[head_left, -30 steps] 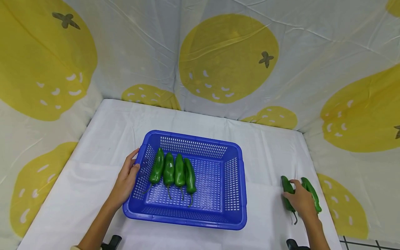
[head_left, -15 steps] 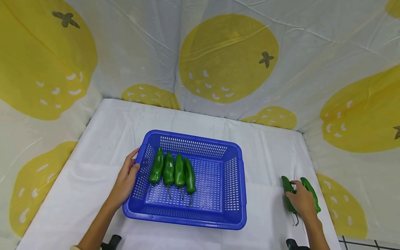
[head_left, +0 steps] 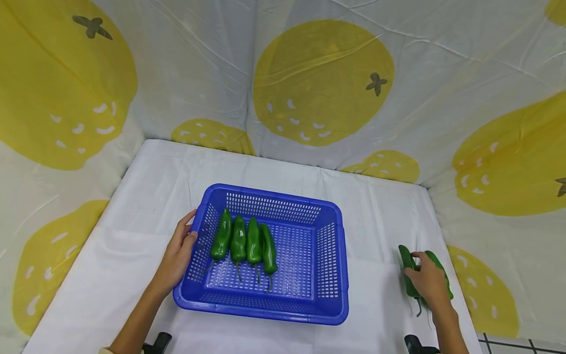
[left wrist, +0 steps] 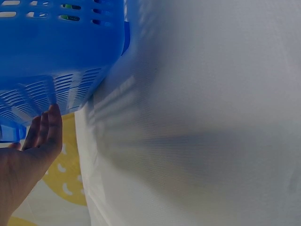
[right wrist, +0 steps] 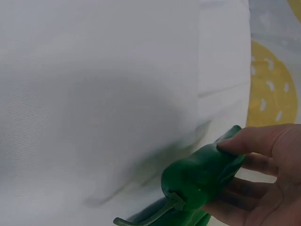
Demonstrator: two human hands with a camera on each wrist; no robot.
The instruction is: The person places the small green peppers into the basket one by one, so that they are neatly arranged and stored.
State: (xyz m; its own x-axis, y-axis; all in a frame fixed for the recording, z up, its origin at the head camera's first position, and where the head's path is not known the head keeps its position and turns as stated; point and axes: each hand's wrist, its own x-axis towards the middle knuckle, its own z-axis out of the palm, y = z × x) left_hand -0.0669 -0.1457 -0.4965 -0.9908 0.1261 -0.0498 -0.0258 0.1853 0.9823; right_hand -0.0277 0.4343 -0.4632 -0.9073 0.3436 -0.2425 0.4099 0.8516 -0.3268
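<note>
The head view shows your left hand point(head_left: 179, 250) gripping the left side of the basket point(head_left: 265, 313), while your right hand point(head_left: 428, 279) pinches a pepper point(right wrist: 197, 176) on the far right, well apart from the basket; a second pepper point(head_left: 441, 269) sits just beside it, partly hidden by that hand; four peppers point(head_left: 239, 241) lie side by side in the basket's left half; the right wrist view puts your thumb towards the pepper's tip, its stem point(right wrist: 160, 213) end jutting free; whether it is clear of the cloth point(head_left: 371, 236) I cannot tell; with the pinch so far along that smooth skin, the pepper could swivel or slip if you squeeze unevenly; the neighbour could be dragged or rolled off the nearby edge if your fingers catch it; a tug from your left hand could tilt the basket and set the four rolling.
</note>
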